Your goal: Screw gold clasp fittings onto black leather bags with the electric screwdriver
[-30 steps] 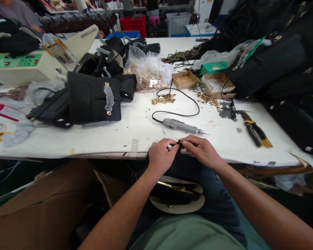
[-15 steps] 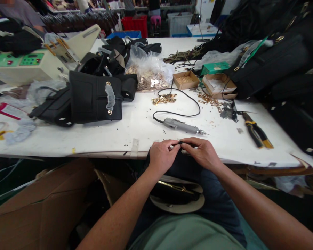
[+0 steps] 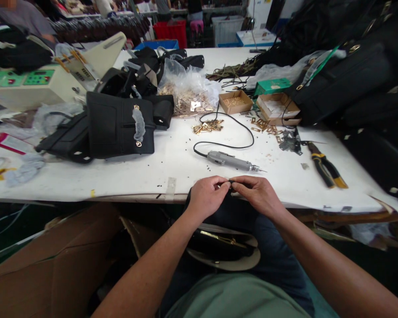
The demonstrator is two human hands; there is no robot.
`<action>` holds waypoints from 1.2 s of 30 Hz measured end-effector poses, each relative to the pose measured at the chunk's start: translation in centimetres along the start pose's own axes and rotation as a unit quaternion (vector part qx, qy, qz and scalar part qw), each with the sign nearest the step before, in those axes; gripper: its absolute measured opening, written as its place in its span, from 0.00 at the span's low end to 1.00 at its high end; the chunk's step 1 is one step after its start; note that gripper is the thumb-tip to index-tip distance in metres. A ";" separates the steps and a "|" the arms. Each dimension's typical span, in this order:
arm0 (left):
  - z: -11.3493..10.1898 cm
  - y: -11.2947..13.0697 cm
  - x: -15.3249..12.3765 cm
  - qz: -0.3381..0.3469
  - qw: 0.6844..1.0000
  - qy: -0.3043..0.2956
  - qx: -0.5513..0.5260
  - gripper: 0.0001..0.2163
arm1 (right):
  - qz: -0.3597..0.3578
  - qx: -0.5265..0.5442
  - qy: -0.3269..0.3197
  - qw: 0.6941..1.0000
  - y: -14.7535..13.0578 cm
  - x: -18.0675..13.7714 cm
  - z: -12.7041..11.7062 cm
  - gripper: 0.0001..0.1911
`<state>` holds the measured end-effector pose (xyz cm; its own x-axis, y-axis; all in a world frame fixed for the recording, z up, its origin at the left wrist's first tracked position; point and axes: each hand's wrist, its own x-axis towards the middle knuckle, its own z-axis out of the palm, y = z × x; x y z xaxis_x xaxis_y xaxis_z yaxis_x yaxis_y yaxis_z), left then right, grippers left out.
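Note:
At the table's front edge my left hand and my right hand meet, thumbs and fingertips pinched on a small dark piece. It seems to belong to the black bag on my lap, though the fingers cover most of it. The black bag lies open below my wrists, showing a gold zipper and a pale lining edge. Just beyond my hands rests a grey electric screwdriver, its bit pointing right and its cord curling back.
Black-and-yellow pliers lie at the right. Gold metal fittings are heaped behind the screwdriver, near a small cardboard box of tiny gold parts. A finished-looking black bag lies left; more black bags pile up at right.
Both hands stay pinched together in nearly the same spot, with only slight finger movement. The view has shifted a little; the tools on the table have not moved.

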<state>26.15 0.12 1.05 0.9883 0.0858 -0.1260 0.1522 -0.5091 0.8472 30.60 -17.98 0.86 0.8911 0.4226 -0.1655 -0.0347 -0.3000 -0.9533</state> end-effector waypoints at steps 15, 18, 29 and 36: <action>0.1 0.3 -0.3 0.028 0.997 0.012 0.071 0.10 | 0.028 0.049 0.055 0.997 0.7 0.4 1.1 0.14; -0.8 0.2 -0.8 0.104 0.982 -0.025 0.153 0.09 | 0.037 0.070 0.045 0.996 0.4 0.5 0.7 0.13; -0.8 -0.4 -4.9 0.171 0.952 -0.093 0.236 0.07 | 0.014 0.024 -0.051 0.998 -0.9 -2.7 -0.3 0.10; 1.6 -1.8 -3.9 0.109 0.974 0.042 0.194 0.05 | 0.092 0.072 -0.048 0.992 0.4 0.8 0.1 0.09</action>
<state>22.03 -0.66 -0.75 0.9958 0.0016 0.0915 -0.0527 -0.8070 0.5882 31.25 -17.74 0.29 0.8170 0.4533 -0.3564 -0.2628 -0.2574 -0.9299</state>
